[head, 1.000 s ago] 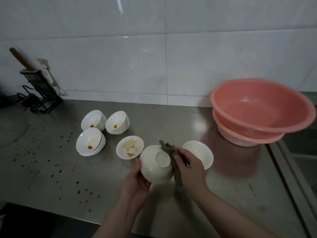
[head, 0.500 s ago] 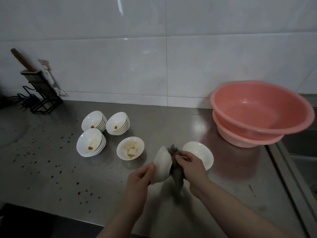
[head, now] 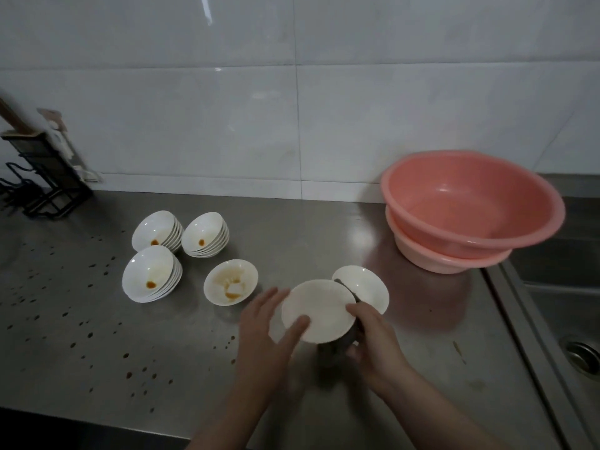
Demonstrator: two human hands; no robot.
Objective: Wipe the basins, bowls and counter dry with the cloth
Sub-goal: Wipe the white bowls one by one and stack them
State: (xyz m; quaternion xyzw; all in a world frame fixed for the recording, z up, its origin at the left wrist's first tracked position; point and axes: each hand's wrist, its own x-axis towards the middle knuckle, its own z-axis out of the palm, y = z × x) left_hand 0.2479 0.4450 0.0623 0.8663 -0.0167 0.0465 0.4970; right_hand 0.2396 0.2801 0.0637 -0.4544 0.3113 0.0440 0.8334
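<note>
Dim kitchen corner, tiled wall point(head: 227, 125) behind a steel table point(head: 97, 319).

Large pale glossy tiles with thin grout lines, catching a faint streak of reflected light near the top. Brushed grey metal surface below, dull under low light, speckled with dark droplets point(head: 81, 319) across the left half. Black wire rack point(head: 42, 177) standing at the far left against the wall, with a wooden handle point(head: 9, 115) and a pale utensil point(head: 61, 138) sticking up out of it. Recessed steel sink point(head: 565, 319) at the right edge, round drain point(head: 584, 355) visible in its floor.
</note>
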